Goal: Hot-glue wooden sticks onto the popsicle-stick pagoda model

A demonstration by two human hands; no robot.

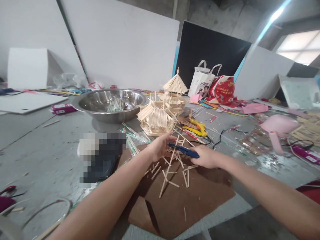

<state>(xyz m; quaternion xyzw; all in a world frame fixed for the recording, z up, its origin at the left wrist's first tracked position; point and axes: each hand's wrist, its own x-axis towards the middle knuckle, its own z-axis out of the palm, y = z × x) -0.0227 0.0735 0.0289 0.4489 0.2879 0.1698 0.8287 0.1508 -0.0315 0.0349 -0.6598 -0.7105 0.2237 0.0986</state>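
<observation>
My right hand (203,156) is closed around a dark blue utility knife (187,151), which points left. Its front end meets a long thin wooden stick (167,176), held near its upper end by the closed fingers of my left hand (160,146). The stick slants down toward me. Below both hands, several cut sticks (188,178) lie scattered on a brown sheet (185,210). Just beyond my hands stands a pavilion model (158,118) built from wooden sticks, with a taller pointed-roof tower behind it. The fingertips of my left hand are partly hidden.
Left of the model is a steel basin (110,113) with plastic wrappers inside. A yellow glue gun (196,128) lies to the right, with its black cord. Farther right stands a clear jug with a pink lid (280,125). Bags (221,89) stand at the back.
</observation>
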